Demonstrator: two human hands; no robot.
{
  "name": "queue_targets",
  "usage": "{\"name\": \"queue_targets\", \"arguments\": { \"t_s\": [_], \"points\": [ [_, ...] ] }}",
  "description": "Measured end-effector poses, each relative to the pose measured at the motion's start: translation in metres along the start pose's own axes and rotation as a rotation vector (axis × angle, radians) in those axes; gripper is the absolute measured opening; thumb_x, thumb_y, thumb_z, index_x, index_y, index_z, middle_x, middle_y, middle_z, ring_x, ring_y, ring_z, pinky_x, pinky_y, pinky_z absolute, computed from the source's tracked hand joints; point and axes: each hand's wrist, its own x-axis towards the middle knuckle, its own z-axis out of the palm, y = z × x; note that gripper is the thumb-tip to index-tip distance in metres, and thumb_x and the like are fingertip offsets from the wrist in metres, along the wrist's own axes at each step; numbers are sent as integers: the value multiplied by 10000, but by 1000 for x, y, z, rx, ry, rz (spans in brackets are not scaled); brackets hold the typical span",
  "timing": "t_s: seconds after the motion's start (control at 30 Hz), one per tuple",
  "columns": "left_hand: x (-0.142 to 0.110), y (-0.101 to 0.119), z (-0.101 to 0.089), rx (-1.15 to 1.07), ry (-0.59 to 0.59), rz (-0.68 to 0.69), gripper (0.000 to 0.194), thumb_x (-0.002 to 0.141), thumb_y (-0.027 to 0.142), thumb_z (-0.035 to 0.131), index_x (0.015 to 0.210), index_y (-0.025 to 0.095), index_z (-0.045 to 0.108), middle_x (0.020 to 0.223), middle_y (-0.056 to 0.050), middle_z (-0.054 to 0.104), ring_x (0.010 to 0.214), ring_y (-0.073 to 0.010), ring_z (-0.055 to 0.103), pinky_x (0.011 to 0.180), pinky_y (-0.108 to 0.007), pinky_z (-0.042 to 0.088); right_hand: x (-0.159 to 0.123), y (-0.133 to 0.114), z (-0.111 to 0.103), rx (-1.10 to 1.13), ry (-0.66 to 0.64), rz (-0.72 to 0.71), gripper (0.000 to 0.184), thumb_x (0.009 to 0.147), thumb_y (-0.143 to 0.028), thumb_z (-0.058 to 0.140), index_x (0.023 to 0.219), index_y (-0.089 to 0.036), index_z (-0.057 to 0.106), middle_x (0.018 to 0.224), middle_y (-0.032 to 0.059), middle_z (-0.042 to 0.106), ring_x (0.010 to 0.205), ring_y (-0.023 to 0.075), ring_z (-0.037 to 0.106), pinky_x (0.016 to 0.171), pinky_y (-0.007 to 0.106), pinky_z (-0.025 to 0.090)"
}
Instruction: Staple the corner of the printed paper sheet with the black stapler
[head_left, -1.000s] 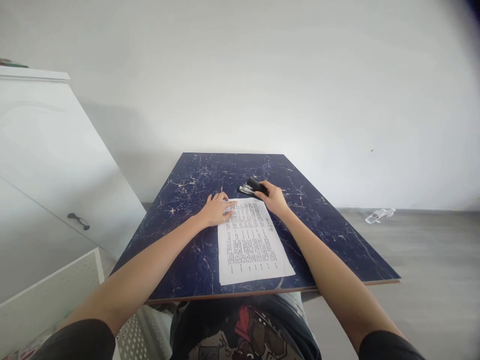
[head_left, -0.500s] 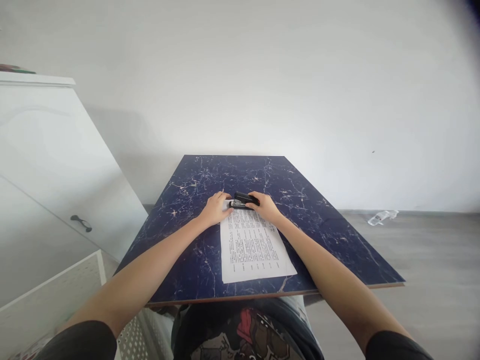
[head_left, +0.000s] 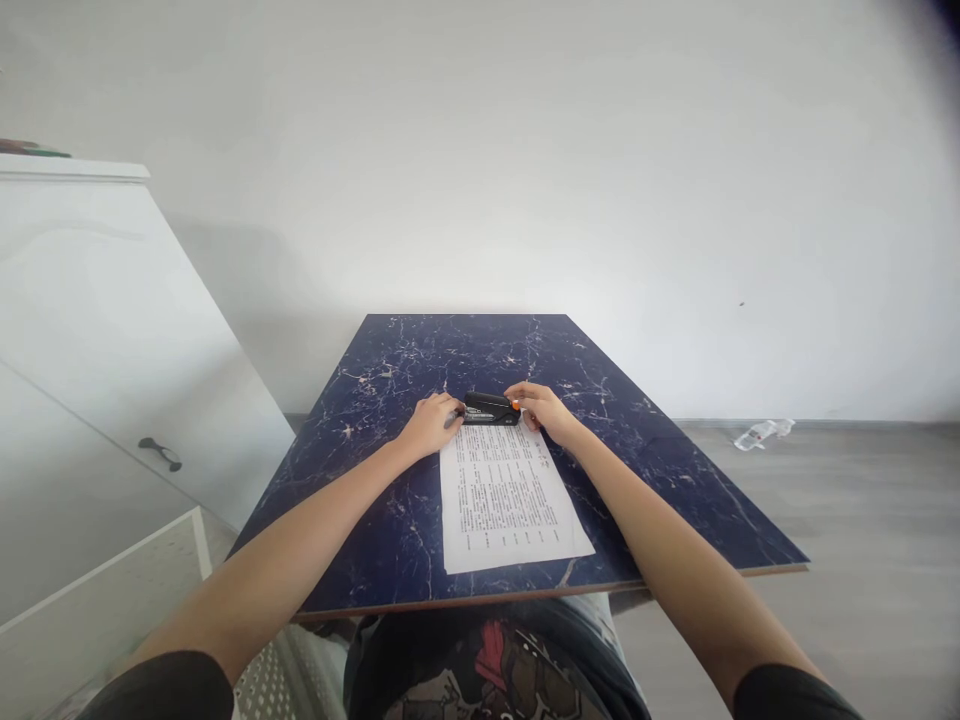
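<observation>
A black stapler (head_left: 491, 409) with an orange piece at its right end lies sideways across the top edge of the printed paper sheets (head_left: 510, 500). My left hand (head_left: 432, 424) is closed at the far left corner of the sheets, its fingertips by the stapler's left end. Around the stapler's right end curl the fingers of my right hand (head_left: 547, 411), gripping it loosely. The exact finger contact there is partly hidden. Lines of print cover the top sheet, which lies flat.
The sheets rest on a dark blue marbled table (head_left: 390, 540), its far edge near a white wall (head_left: 480, 180). On the left stand a white cabinet (head_left: 97, 300) and a perforated white basket (head_left: 262, 685). A clear plastic item (head_left: 763, 434) lies on the floor at right.
My right hand has slid right along the stapler, baring its body and the orange end. The stapler sits slightly lower in view and is turned a little. My left hand has barely moved.
</observation>
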Motion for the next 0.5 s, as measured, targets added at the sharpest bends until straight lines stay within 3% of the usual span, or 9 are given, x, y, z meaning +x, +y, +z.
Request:
{"name": "queue_targets", "arguments": {
  "t_s": [0.17,0.33,0.5],
  "points": [
    [0,-3,4,-1,11,9,218,950,230,563,1113,195,704,1147,-102,696,1106,-277,619,1009,-484,477,-5,-8,-1,310,-212,219,367,850,-314,573,1190,-202,656,1173,128,718,522,137,656,400,252,502],
    [0,-3,5,8,17,5,213,950,240,567,1111,201,701,1138,-98,692,1112,-277,620,1007,-482,485,-5,-10,0,409,-281,276,406,892,-273,597,1280,-157,629,1244,186,695,791,247,782,594,305,648],
    [0,-2,3,8,8,-1,215,950,238,560,1111,197,696,1142,-99,693,1117,-279,621,1027,-496,473,-6,-13,-2,478,-294,313,414,895,-231,631,1295,-126,635,1197,191,731,956,295,782,823,352,673]
  ]
}}
